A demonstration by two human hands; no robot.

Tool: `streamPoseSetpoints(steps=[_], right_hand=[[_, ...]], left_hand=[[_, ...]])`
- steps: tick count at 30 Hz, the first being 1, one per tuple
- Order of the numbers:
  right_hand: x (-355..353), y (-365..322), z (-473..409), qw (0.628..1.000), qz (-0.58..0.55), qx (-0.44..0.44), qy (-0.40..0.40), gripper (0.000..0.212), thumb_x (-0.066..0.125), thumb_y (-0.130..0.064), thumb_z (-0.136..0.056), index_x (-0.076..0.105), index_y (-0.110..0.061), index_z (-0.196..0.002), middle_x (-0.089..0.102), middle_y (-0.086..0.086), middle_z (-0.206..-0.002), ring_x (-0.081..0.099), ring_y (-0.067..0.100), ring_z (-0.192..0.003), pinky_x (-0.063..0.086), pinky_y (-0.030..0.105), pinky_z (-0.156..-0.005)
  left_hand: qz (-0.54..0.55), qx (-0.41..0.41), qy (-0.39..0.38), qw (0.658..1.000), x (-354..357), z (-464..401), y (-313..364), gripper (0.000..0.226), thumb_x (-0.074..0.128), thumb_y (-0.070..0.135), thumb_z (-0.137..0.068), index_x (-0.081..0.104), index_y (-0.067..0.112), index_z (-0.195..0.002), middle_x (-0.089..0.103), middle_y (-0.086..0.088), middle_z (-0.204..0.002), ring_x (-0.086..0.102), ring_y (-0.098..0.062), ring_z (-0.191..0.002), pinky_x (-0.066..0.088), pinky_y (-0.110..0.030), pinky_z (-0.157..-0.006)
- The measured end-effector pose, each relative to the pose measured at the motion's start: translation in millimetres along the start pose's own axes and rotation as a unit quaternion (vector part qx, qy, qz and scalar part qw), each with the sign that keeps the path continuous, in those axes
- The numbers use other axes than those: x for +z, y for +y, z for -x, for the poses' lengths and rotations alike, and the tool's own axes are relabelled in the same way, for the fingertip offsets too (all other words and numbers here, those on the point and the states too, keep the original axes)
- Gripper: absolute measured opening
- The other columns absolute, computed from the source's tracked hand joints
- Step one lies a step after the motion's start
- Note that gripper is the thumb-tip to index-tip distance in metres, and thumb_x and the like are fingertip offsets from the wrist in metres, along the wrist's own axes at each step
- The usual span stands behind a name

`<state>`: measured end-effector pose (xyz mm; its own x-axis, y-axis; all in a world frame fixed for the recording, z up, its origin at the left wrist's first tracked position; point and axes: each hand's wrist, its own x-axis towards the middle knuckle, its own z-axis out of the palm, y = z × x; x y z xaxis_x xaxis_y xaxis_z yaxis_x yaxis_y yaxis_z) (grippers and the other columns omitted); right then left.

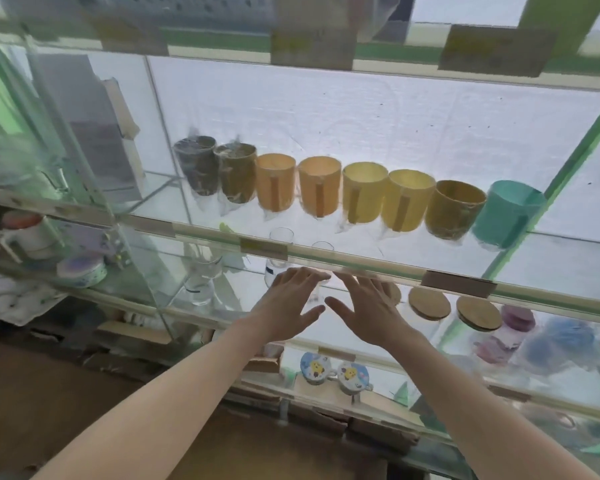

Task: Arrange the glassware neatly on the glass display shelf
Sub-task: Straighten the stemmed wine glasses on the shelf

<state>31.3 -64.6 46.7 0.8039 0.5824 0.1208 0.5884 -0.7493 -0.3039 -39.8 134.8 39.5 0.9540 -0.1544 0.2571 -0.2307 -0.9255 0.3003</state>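
A glass display shelf fills the view. On its upper level stands a row of several coloured cups, running from dark brown at the left through orange and yellow to teal at the right. One level down stand clear drinking glasses: one just above my left hand, another beside it, and a taller one further left. My left hand and my right hand reach side by side under the shelf edge, fingers spread, holding nothing. Their fingertips are partly hidden behind the shelf edge.
Round cork lids lie on jars right of my right hand, with purple and blue items further right. Two cartoon-lidded mugs sit on the lowest level. At the left a white jar and a patterned tin stand.
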Motion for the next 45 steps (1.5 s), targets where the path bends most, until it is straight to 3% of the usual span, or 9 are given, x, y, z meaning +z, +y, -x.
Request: streamPoseSetpoints(steps=[5, 10, 17, 22, 29, 33, 37, 41, 45], right_hand=[[23, -43, -19, 0.999, 0.013, 0.034, 0.005, 0.064, 0.043, -0.064, -0.099, 0.035, -0.032, -0.154, 0.040, 0.003, -0.161, 0.031, 0.030, -0.149, 0.023, 0.049, -0.119], [33, -61, -32, 0.997, 0.023, 0.071, 0.019, 0.064, 0.046, -0.059, -0.100, 0.032, -0.031, -0.155, 0.033, 0.007, -0.165, 0.024, 0.034, -0.153, 0.020, 0.050, -0.121], [26, -44, -45, 0.995, 0.041, 0.096, 0.006, 0.066, 0.045, -0.054, -0.103, 0.030, -0.020, -0.157, 0.039, 0.010, -0.160, 0.032, 0.035, -0.149, 0.021, 0.051, -0.123], [26, -23, -64, 0.997, 0.028, 0.063, 0.023, 0.062, 0.049, -0.049, -0.102, 0.035, -0.022, -0.156, 0.031, -0.003, -0.163, 0.033, 0.030, -0.143, 0.023, 0.047, -0.121], [42, -3, -82, 0.996, 0.059, 0.049, 0.051, 0.044, 0.052, -0.019, -0.096, 0.050, -0.028, -0.139, 0.026, -0.006, -0.164, 0.044, 0.029, -0.129, 0.035, 0.048, -0.106], [38, 0, -99, 0.995, 0.059, 0.034, 0.068, 0.036, 0.054, -0.006, -0.091, 0.064, -0.021, -0.123, 0.044, 0.001, -0.154, 0.051, 0.035, -0.116, 0.047, 0.045, -0.086], [43, 1, -107, 0.999, 0.033, 0.010, 0.031, 0.034, 0.054, -0.004, -0.088, 0.061, -0.023, -0.115, 0.035, 0.005, -0.155, 0.044, 0.036, -0.124, 0.049, 0.050, -0.094], [46, 5, -116, 1.000, -0.022, 0.017, -0.013, 0.022, 0.059, -0.011, -0.091, 0.055, -0.029, -0.102, 0.025, 0.004, -0.158, 0.047, 0.032, -0.138, 0.050, 0.046, -0.101], [46, 7, -119, 0.998, -0.056, 0.030, -0.019, 0.018, 0.066, -0.019, -0.088, 0.057, -0.034, -0.094, 0.042, 0.000, -0.136, 0.064, 0.019, -0.107, 0.046, 0.029, -0.083]], left_hand=[[-0.003, 0.002, -0.006, 1.000, -13, 19, -58, 0.060, 0.055, 0.046, -0.098, 0.030, 0.033, -0.150, 0.043, 0.004, -0.149, 0.036, -0.023, -0.135, 0.031, -0.042, -0.115], [0.000, 0.004, -0.031, 1.000, -20, 13, -98, 0.061, 0.056, 0.048, -0.095, 0.028, 0.031, -0.147, 0.046, -0.003, -0.151, 0.036, -0.029, -0.139, 0.029, -0.045, -0.116], [-0.005, -0.025, -0.087, 0.996, -27, -16, -114, 0.042, 0.056, 0.046, -0.099, 0.054, 0.012, -0.124, 0.067, -0.009, -0.126, 0.061, -0.032, -0.118, 0.048, -0.044, -0.100], [-0.041, -0.038, -0.127, 0.990, -25, -24, -120, 0.047, 0.048, 0.047, -0.103, 0.053, 0.010, -0.131, 0.058, -0.010, -0.139, 0.054, -0.031, -0.128, 0.044, -0.046, -0.107], [-0.041, -0.019, -0.099, 0.994, -13, -31, -137, 0.045, 0.042, 0.044, -0.103, 0.050, 0.014, -0.136, 0.052, -0.010, -0.137, 0.052, -0.029, -0.124, 0.046, -0.037, -0.105], [-0.047, 0.056, -0.067, 0.995, -17, -46, -154, 0.036, 0.040, 0.047, -0.100, 0.053, 0.028, -0.126, 0.048, 0.005, -0.133, 0.043, -0.017, -0.121, 0.045, -0.033, -0.103], [-0.063, 0.076, -0.058, 0.993, -13, -47, -164, 0.035, 0.045, 0.050, -0.101, 0.060, 0.030, -0.126, 0.053, 0.010, -0.130, 0.041, -0.019, -0.127, 0.043, -0.034, -0.104], [0.016, 0.098, -0.032, 0.995, -12, -48, -162, 0.020, 0.065, 0.035, -0.099, 0.071, 0.024, -0.114, 0.064, 0.006, -0.115, 0.052, -0.023, -0.128, 0.046, -0.036, -0.105], [0.030, 0.007, -0.095, 0.995, -7, -47, -164, 0.037, 0.057, 0.051, -0.099, 0.063, 0.022, -0.122, 0.058, 0.002, -0.122, 0.062, -0.013, -0.112, 0.048, -0.026, -0.101]])
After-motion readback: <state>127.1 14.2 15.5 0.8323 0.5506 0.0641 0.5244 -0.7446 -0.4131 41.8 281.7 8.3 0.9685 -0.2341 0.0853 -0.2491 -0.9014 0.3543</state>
